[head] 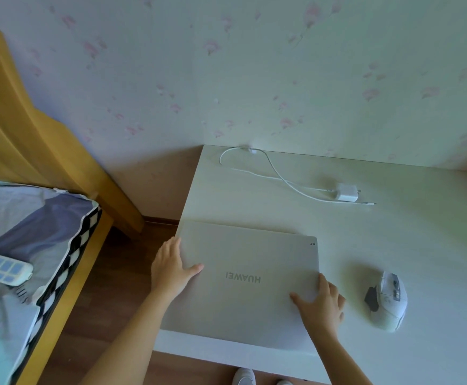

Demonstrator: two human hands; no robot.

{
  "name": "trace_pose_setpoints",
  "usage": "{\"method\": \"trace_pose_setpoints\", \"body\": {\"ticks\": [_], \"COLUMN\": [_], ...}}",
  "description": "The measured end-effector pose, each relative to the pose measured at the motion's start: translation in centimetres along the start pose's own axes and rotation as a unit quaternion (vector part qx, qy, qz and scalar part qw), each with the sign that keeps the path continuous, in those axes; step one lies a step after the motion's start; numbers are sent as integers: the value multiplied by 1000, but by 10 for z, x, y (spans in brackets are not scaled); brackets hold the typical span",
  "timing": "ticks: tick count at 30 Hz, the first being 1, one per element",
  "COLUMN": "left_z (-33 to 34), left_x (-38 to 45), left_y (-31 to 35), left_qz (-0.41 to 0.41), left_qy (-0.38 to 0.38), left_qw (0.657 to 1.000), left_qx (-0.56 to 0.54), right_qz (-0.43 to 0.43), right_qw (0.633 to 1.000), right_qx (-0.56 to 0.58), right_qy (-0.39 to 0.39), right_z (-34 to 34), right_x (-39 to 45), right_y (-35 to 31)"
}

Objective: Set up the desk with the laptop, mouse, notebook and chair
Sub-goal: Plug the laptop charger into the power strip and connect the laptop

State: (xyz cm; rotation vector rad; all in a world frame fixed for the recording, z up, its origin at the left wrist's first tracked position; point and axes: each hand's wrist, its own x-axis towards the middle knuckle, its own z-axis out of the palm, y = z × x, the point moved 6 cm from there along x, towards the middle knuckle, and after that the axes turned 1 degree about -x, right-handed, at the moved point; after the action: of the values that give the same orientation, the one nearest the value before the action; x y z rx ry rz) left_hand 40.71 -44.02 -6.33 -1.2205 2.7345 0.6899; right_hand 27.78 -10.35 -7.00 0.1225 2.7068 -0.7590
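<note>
A closed silver laptop lies flat at the near left corner of the white desk, its logo upside down to me. My left hand grips the laptop's left edge, thumb on the lid. My right hand grips the right edge near the front, thumb on the lid too. A white mouse sits on the desk just right of my right hand, apart from it. No notebook or chair is in view.
A white charger with its looped cable lies at the back of the desk by the flowered wall. Left of the desk stands a bed with a wooden frame; a remote rests on the bedding. Wood floor lies between.
</note>
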Motion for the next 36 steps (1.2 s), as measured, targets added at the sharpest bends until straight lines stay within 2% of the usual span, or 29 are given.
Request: {"method": "trace_pose_setpoints", "body": {"ticks": [4, 13, 17, 20, 23, 29, 32, 36], "left_z": [6, 16, 20, 21, 25, 29, 27, 16], "left_x": [8, 35, 57, 75, 90, 105, 107, 105], "left_y": [40, 126, 167, 194, 208, 201, 182, 155], "left_qz": [98, 216, 254, 263, 264, 248, 225, 185], "left_qy": [-23, -41, -41, -40, -42, -56, -57, -59], "left_qw": [995, 975, 966, 963, 963, 966, 971, 979], "left_qx": [18, 19, 28, 29, 41, 47, 53, 55], "right_qz": [-39, -100, -78, -44, -12, 71, 67, 28], "right_qw": [999, 992, 995, 994, 992, 994, 992, 994], "right_qx": [-31, -77, -12, 38, 38, -62, -70, -18], "right_qy": [3, 27, 54, 89, 116, 60, 80, 106], "right_z": [-5, -28, -50, -72, -83, -69, -59, -54], "right_x": [4, 37, 94, 153, 209, 277, 289, 289], "right_y": [-13, -38, -51, -65, -77, -84, -93, -115]}}
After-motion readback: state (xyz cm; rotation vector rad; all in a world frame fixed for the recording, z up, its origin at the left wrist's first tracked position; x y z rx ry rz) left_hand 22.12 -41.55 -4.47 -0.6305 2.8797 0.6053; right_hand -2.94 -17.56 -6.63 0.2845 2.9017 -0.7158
